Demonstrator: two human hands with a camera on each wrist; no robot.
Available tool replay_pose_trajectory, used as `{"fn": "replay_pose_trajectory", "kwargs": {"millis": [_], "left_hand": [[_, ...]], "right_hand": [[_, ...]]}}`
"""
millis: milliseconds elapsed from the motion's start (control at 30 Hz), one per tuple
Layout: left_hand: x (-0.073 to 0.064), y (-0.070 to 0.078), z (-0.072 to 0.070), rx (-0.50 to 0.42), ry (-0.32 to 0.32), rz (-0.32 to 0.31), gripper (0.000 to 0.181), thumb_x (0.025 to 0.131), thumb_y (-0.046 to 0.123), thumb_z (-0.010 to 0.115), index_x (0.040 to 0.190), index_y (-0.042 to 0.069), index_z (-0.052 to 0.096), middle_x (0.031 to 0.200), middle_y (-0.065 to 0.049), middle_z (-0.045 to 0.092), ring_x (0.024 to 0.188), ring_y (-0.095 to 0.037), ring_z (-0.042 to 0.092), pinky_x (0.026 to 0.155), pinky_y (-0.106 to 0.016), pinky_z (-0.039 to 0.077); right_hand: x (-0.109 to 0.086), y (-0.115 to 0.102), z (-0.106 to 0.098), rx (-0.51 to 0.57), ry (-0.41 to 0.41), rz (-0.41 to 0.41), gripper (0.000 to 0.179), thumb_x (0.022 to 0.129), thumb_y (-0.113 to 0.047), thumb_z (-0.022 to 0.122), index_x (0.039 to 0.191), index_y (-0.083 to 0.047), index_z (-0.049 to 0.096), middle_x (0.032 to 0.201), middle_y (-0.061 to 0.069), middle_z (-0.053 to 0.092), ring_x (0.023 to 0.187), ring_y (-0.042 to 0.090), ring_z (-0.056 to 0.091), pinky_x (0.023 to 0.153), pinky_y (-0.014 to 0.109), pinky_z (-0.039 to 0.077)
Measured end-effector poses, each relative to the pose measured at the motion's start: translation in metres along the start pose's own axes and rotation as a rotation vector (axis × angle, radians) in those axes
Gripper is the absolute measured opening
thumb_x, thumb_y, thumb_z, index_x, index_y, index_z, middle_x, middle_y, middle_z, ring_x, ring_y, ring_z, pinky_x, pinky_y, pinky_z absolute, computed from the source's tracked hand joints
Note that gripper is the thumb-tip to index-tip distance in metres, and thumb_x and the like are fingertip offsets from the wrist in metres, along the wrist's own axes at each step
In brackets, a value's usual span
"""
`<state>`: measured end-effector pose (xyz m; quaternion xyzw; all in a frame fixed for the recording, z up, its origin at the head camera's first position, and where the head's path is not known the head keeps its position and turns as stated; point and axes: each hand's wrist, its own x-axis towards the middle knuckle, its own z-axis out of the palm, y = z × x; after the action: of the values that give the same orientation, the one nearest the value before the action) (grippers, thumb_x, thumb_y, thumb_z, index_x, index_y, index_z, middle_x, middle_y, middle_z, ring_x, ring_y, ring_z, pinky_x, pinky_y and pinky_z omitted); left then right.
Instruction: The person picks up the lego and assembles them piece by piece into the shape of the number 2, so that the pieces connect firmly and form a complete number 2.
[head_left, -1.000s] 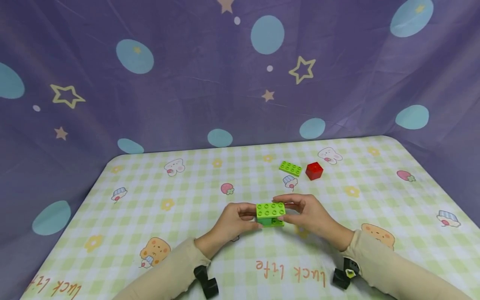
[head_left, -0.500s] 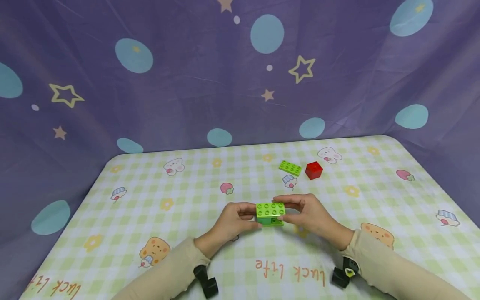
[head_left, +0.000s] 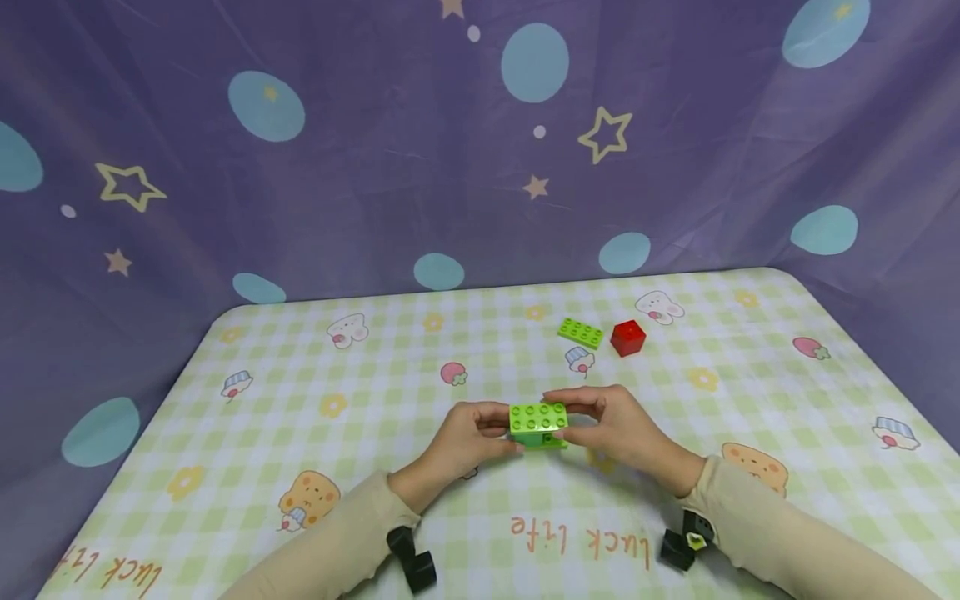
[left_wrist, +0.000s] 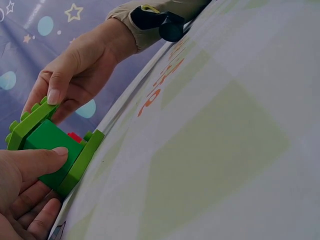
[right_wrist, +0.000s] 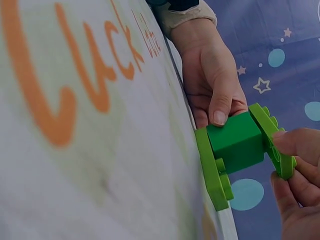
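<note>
In the head view, a stack of toy building bricks sits between both hands near the middle of the table. A lime-green studded plate (head_left: 537, 417) forms its top. Under it is a dark green brick (right_wrist: 237, 142), on a second lime-green plate (right_wrist: 213, 170) whose studs show beyond the brick. My left hand (head_left: 459, 443) grips the dark green brick from the left, thumb on its near face. With thumb and fingers, my right hand (head_left: 621, 429) pinches the overhanging right end of the top plate. In the right wrist view, that plate slants away from the brick's top on one side.
Behind the hands lie a loose lime-green plate (head_left: 581, 333) and a red brick (head_left: 628, 337), side by side. A checked cloth with printed pictures covers the table (head_left: 390, 367). A purple curtain (head_left: 360, 208) hangs behind its far edge.
Both hands keep their hold on the stack. The stack and the right hand have shifted very slightly left, and the head view has tilted a little.
</note>
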<state>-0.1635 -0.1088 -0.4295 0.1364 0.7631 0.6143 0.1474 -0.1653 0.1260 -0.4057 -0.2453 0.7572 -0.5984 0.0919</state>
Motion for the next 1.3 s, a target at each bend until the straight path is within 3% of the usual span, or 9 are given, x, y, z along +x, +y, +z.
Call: {"fn": "replay_pose_trajectory", "kwargs": {"millis": [367, 900, 1300], "left_hand": [[-0.0006, 0.0015, -0.0003, 0.041, 0.015, -0.01, 0.038, 0.073, 0.005, 0.079, 0.11, 0.0, 0.068, 0.106, -0.013, 0.069, 0.097, -0.021, 0.066, 0.086, -0.031, 0.052], [-0.0003, 0.0014, -0.0004, 0.055, 0.007, -0.006, 0.037, 0.074, 0.003, 0.078, 0.11, -0.001, 0.068, 0.106, -0.014, 0.069, 0.1, -0.022, 0.065, 0.088, -0.033, 0.052], [-0.0025, 0.0049, -0.0038, -0.08, -0.046, 0.003, 0.042, 0.08, 0.004, 0.074, 0.118, -0.004, 0.062, 0.113, -0.017, 0.065, 0.099, -0.024, 0.064, 0.084, -0.028, 0.052]], "right_hand": [[0.0007, -0.0007, -0.0041, -0.025, 0.0, -0.012, 0.043, 0.076, 0.002, 0.074, 0.118, 0.008, 0.062, 0.118, 0.017, 0.064, 0.099, 0.011, 0.065, 0.088, 0.037, 0.05], [-0.0003, -0.0003, -0.0025, 0.01, 0.001, 0.027, 0.044, 0.077, -0.002, 0.075, 0.118, 0.006, 0.063, 0.119, 0.017, 0.063, 0.101, 0.016, 0.065, 0.087, 0.028, 0.051], [0.0, 0.0003, -0.0026, 0.021, -0.006, 0.013, 0.045, 0.077, 0.0, 0.075, 0.119, 0.009, 0.061, 0.119, 0.019, 0.063, 0.101, 0.014, 0.065, 0.086, 0.027, 0.051]]}}
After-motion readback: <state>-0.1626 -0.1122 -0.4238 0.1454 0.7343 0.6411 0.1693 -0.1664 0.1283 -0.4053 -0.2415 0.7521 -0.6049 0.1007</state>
